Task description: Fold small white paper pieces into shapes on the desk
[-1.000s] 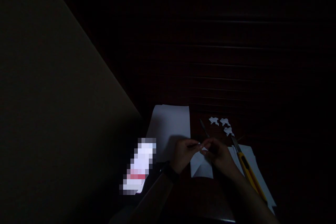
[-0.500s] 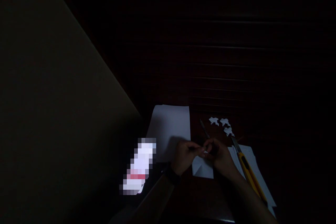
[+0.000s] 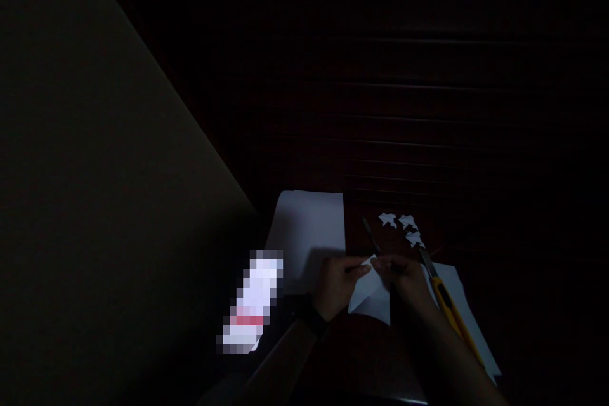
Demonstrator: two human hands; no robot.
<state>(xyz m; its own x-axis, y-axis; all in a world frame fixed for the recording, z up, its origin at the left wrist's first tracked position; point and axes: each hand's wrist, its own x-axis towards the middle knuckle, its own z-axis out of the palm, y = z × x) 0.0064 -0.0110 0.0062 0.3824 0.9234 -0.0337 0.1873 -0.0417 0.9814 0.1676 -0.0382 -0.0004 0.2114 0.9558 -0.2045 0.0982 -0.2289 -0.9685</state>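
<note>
Between my two hands is a small folded sheet of white paper (image 3: 375, 302), its top corner pinched and a slanting crease running across it. My left hand (image 3: 334, 283), with a dark band on the wrist, grips the paper's upper left edge between thumb and fingers. From the other side, my right hand (image 3: 404, 276) pinches the same top corner. Three small folded paper shapes (image 3: 387, 220) lie beyond my right hand. A slim pen-like tool (image 3: 370, 233) rests just past my fingertips, partly hidden.
Large white sheets (image 3: 311, 222) lie at the left. A yellow utility knife (image 3: 451, 314), blade out, lies on more paper (image 3: 469, 311) at the right. A lit, blurred-out phone-like screen (image 3: 252, 304) is at lower left. Dark slatted wood (image 3: 380, 101) rises behind.
My hands have shifted on the paper, and its top corner now shows between them. The right hand has turned flatter and slightly right. The paper's lower edge now bows.
</note>
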